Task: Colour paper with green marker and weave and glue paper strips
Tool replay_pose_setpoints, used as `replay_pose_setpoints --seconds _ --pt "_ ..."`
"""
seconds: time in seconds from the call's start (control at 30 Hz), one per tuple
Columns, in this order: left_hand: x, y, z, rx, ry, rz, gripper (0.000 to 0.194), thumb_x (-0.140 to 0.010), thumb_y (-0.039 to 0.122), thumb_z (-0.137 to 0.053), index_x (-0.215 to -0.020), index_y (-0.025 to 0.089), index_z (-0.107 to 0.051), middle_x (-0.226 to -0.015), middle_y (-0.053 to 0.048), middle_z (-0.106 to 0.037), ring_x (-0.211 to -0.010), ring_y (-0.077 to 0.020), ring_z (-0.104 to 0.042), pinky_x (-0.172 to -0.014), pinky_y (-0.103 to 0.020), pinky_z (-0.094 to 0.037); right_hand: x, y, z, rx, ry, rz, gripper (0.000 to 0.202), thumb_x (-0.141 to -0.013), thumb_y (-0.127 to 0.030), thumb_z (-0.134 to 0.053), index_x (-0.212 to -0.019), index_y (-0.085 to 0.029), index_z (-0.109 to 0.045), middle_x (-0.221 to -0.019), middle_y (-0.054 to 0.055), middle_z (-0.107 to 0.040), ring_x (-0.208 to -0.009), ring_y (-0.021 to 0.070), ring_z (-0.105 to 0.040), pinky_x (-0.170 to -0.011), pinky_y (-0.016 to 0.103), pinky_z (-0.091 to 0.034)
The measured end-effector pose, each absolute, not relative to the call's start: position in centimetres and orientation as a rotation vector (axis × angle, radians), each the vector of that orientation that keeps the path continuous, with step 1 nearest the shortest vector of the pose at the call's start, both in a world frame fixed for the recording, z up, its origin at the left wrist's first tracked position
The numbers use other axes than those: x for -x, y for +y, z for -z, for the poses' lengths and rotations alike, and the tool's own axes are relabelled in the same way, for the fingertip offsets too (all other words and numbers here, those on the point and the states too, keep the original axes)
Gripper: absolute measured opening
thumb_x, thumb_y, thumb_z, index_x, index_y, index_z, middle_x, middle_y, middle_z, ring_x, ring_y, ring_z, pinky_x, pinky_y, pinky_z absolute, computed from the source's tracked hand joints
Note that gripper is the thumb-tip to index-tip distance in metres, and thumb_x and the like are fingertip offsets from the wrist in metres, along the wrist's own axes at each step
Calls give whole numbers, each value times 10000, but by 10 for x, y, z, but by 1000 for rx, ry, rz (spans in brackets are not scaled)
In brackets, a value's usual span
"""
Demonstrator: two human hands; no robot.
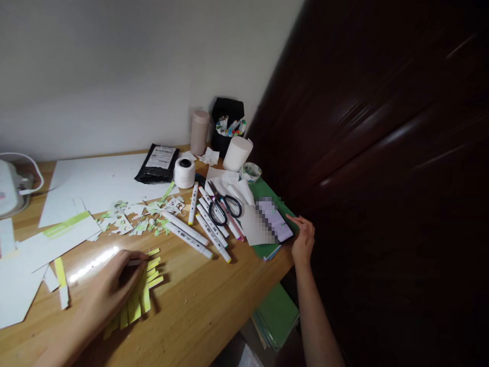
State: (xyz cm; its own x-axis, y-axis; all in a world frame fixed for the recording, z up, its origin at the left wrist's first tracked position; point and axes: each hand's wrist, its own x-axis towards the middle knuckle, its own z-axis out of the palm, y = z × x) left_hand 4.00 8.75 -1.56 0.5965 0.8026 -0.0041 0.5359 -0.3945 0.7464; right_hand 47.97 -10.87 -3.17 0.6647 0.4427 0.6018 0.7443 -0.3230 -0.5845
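Over the front left of the desk, my left hand [124, 272] is closed on a bunch of yellow paper strips [139, 298], whose cut ends fan out to the right and below. My right hand [304, 238] is at the desk's right edge, a finger stretched towards a lit phone [280, 224]; whether it touches the phone or the green folder [267, 251] beneath is unclear. Black-handled scissors [218, 206] lie on several white markers [208, 229]. Cut paper scraps [133, 216] are heaped left of the markers.
White sheets [95, 178] cover the left and back of the desk [183, 316]. Behind stand a white thread spool [184, 173], a black package [157, 163], a pink bottle [199, 132], a black marker case [225, 145] and a paper roll [237, 154]. A white device [11, 188] is far left.
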Motion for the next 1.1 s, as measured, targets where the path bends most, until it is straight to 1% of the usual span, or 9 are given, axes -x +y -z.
replay_pose_setpoints --seconds 0.17,0.4,0.53,0.7,0.83,0.93,1.1 --pt "-42 89 16 -2065 1070 -440 405 -817 549 -470 -1011 203 -551 -970 -83 -654 -857 -240 -628 -718 -328 -520 -477 -109 32 1991 -944 429 564 -961 -392 -182 -983 -152 -691 -992 113 -623 -1031 234 -511 -938 414 -368" --pt "-41 88 16 -2074 1105 -441 397 -795 566 -487 -999 230 -549 -964 -59 -654 -850 -233 -630 -710 -316 -519 -479 -109 33 2023 -966 465 555 -963 -383 -171 -976 -164 -681 -971 105 -644 -1017 230 -527 -933 410 -376" --pt "-41 88 18 -2095 1115 -423 382 -813 553 -475 -1019 238 -538 -964 -52 -646 -842 -224 -624 -694 -303 -508 -479 -109 33 2035 -990 485 517 -962 -357 -194 -968 -168 -675 -964 99 -657 -1020 225 -539 -931 404 -386" --pt "-40 89 18 -2091 1101 -418 393 -814 553 -474 -1027 229 -534 -993 -62 -641 -871 -228 -617 -717 -306 -507 -481 -108 36 2053 -1037 515 466 -952 -333 -223 -922 -178 -661 -954 96 -689 -1005 236 -567 -939 436 -382" --pt "-41 89 15 -2089 1084 -402 379 -818 536 -479 -1023 223 -539 -1000 -70 -644 -882 -234 -621 -731 -316 -513 -477 -108 37 2054 -1088 549 375 -930 -331 -293 -888 -191 -639 -952 84 -699 -1036 242 -571 -984 468 -345" --pt "-42 89 15 -2106 1079 -438 365 -815 534 -483 -1010 232 -544 -978 -65 -652 -862 -238 -630 -715 -320 -520 -471 -111 36 2039 -1113 575 342 -920 -318 -315 -856 -207 -632 -901 58 -702 -993 234 -599 -990 476 -338" --pt "-43 86 11 -2077 1074 -458 375 -802 550 -499 -985 227 -554 -940 -57 -669 -823 -236 -649 -697 -319 -538 -468 -113 35 2003 -1036 657 322 -923 -277 -296 -916 -191 -606 -930 91 -698 -985 243 -588 -933 464 -381"
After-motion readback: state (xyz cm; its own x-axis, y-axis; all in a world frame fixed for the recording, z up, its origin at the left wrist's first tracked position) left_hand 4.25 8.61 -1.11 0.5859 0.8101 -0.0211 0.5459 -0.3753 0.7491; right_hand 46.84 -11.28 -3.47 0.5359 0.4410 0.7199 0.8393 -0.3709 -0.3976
